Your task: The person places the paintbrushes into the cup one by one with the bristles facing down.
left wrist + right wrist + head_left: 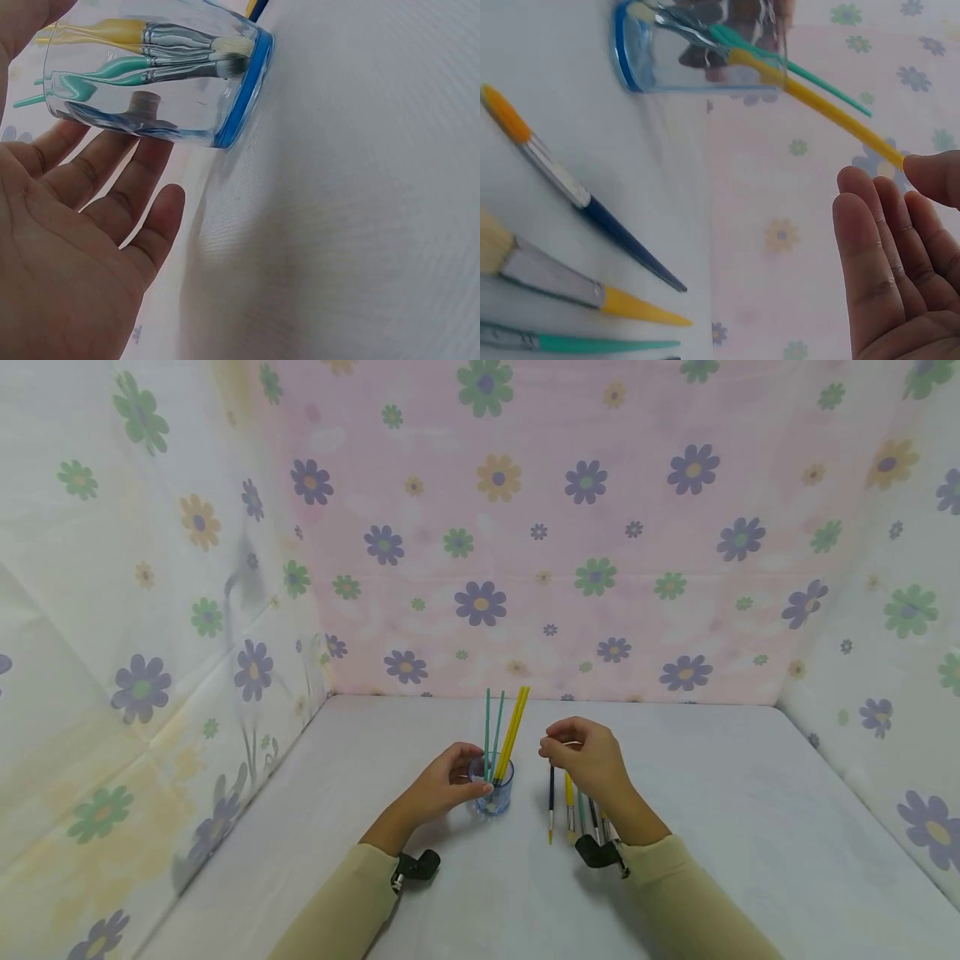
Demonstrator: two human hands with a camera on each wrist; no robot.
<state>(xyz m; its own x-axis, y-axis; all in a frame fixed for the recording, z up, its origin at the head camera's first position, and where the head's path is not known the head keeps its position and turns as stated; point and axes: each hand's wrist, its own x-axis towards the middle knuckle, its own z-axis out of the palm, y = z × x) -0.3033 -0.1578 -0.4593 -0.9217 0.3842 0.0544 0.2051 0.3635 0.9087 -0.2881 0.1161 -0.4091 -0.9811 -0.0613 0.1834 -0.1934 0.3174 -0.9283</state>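
A clear glass cup [493, 802] with a blue base stands upright on the table. Inside, bristles down, are two green-handled paintbrushes [487, 727] and two yellow-handled paintbrushes [513, 731]. My left hand [446, 782] holds the cup from the left, thumb in front and fingers around the far side. Just right of the cup, my right hand [588, 758] is raised with nothing in it, fingers loosely bent. In the right wrist view its thumb overlaps the end of a yellow handle. Below it lies a dark-blue-handled paintbrush [622, 232] with orange bristles.
Beside the blue brush, a wide yellow-handled paintbrush [555, 281], a green-handled paintbrush [600, 343] and others lie in a row, partly under the right forearm. The white table [420, 722] is enclosed by flowered cloth walls [645, 635] at the back and sides.
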